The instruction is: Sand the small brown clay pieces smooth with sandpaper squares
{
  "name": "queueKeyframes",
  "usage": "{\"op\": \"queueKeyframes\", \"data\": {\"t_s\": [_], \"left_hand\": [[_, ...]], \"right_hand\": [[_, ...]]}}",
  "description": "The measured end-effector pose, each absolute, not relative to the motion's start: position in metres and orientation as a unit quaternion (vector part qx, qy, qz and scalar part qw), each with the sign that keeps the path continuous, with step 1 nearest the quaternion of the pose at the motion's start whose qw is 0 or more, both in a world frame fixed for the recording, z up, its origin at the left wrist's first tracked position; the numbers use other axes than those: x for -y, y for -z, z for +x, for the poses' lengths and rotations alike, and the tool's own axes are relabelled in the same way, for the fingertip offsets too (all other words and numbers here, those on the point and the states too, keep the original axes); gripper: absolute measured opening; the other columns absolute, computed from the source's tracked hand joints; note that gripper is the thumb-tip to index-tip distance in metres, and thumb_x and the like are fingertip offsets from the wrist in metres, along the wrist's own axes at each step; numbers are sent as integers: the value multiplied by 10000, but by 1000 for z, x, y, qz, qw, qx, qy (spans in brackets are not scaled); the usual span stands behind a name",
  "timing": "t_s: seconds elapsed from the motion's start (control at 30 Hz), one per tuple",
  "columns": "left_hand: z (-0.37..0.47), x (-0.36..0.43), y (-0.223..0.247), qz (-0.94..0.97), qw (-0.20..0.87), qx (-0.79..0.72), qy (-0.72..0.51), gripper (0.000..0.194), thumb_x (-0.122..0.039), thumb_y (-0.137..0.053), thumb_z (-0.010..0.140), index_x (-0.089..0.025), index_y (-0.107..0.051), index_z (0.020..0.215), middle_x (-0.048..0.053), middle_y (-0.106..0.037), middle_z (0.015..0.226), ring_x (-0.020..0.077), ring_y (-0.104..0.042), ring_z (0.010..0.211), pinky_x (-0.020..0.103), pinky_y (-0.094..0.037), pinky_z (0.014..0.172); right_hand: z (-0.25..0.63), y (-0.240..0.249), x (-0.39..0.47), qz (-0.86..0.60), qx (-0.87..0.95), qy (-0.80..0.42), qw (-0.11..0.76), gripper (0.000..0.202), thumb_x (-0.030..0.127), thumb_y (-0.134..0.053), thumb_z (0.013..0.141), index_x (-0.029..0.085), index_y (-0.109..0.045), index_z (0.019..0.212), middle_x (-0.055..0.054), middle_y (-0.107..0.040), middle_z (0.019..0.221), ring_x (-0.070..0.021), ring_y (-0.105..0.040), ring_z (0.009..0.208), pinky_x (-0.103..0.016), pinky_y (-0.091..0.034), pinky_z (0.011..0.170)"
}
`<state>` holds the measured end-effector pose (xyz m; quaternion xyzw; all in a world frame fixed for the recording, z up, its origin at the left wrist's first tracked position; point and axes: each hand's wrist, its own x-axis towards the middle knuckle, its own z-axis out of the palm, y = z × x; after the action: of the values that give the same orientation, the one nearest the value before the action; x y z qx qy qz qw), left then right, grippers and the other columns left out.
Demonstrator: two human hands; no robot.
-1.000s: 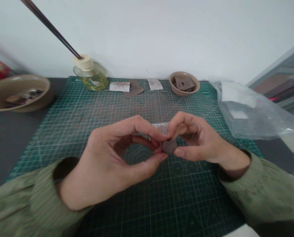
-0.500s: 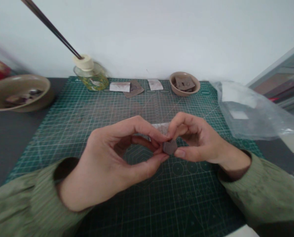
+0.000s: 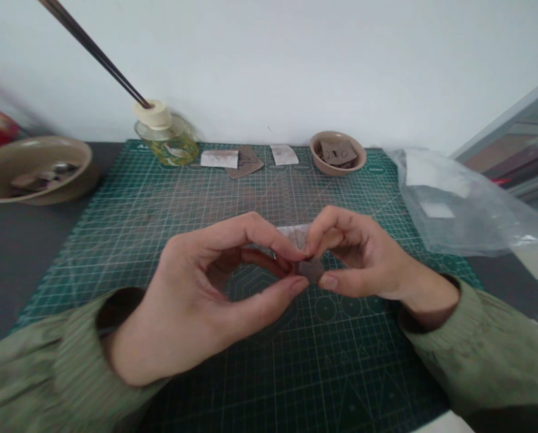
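Note:
A small, flat grey-brown piece (image 3: 312, 270) with a rounded, many-sided outline is pinched between both hands above the green cutting mat (image 3: 291, 361). My left hand (image 3: 206, 300) grips its left edge with thumb and fingertips. On the other side, my right hand (image 3: 357, 255) holds it between thumb and index finger. The material of the piece cannot be made out. Just behind the fingertips lies a whitish paper piece (image 3: 295, 233), partly hidden by the hands.
Along the back are a reed diffuser bottle (image 3: 172, 141), white paper slips (image 3: 219, 159), a brown scrap (image 3: 248, 163) and a small bowl (image 3: 337, 171) of brown pieces. A larger bowl (image 3: 82, 159) stands left; a clear plastic bag (image 3: 458, 216) lies right.
My left thumb has shifted slightly up onto the lower left edge of the piece. Otherwise both hands stay in the same place.

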<state>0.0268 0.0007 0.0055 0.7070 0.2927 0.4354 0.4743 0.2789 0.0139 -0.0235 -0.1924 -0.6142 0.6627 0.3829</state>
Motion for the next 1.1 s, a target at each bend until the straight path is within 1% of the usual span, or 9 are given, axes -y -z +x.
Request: {"op": "queueKeyframes", "data": {"t_s": [0.17, 0.3, 0.57, 0.7, 0.77, 0.87, 0.93, 1.03, 1.1], "left_hand": [[29, -2, -6, 706, 473, -283, -444, 237, -105, -911, 838, -236, -805, 1006, 19, -826, 959, 168, -798, 845, 245, -713, 781], [30, -3, -5, 705, 476, -273, -449, 272, -88, -927, 810, -226, -801, 1007, 16, -819, 948, 153, -796, 831, 219, -705, 784], [28, -1, -4, 707, 476, -296, -431, 239, -97, -890, 863, -231, -779, 1027, -19, -817, 985, 115, -785, 868, 162, -675, 816], [28, -1, -4, 709, 477, -295, -427, 226, -102, -884, 875, -221, -777, 1035, -10, -811, 986, 117, -785, 878, 176, -680, 816], [27, -2, 0, 708, 478, -300, -425, 232, -129, -884, 892, -222, -774, 1073, 1, -804, 1031, 133, -790, 923, 204, -691, 850], [25, -6, 7, 724, 428, -326, -431, 358, -197, -859, 937, -225, -733, 1271, 52, -768, 1244, 196, -781, 1103, 321, -694, 990], [22, -11, 12, 784, 320, -354, -397, 436, -214, -804, 968, -212, -674, 1385, 97, -720, 1364, 254, -736, 1224, 434, -649, 1088], [20, -17, 17, 872, 180, -345, -297, 403, -209, -727, 995, -181, -665, 1391, 132, -694, 1401, 320, -668, 1310, 541, -577, 1141], [19, -19, 19, 898, 144, -333, -250, 358, -210, -695, 1015, -166, -684, 1370, 138, -702, 1382, 335, -655, 1305, 559, -567, 1135]], "right_hand": [[280, 24, -14, -195, 616, -659, 386, 471, -2, -891, 844, 227, -739, 1227, -11, -848, 1075, -152, -789, 986, -267, -602, 937], [280, 24, -13, -190, 609, -669, 381, 501, -46, -868, 840, 233, -735, 1235, -6, -848, 1095, -148, -792, 1022, -265, -601, 973], [279, 24, -13, -189, 601, -675, 385, 507, -60, -861, 831, 237, -741, 1224, 6, -845, 1079, -139, -788, 1004, -254, -595, 971], [279, 22, -13, -199, 612, -663, 382, 494, -40, -864, 836, 244, -735, 1219, 6, -841, 1070, -147, -787, 988, -268, -597, 957], [278, 20, -13, -211, 623, -648, 384, 443, -6, -861, 857, 243, -725, 1197, -2, -834, 1056, -163, -790, 969, -291, -608, 928], [277, 16, -13, -263, 661, -568, 414, 332, 71, -863, 892, 239, -699, 1126, -34, -819, 1087, -209, -791, 998, -352, -625, 920], [277, 15, -13, -319, 711, -449, 436, 288, 122, -872, 895, 239, -689, 1084, -43, -801, 1093, -226, -779, 1000, -374, -622, 916], [278, 15, -15, -381, 795, -249, 401, 250, 135, -849, 886, 234, -691, 1052, -25, -778, 1026, -216, -749, 928, -360, -590, 852], [278, 17, -19, -385, 835, -166, 356, 209, 125, -813, 896, 221, -693, 1037, -23, -769, 988, -214, -723, 903, -365, -562, 840]]}}
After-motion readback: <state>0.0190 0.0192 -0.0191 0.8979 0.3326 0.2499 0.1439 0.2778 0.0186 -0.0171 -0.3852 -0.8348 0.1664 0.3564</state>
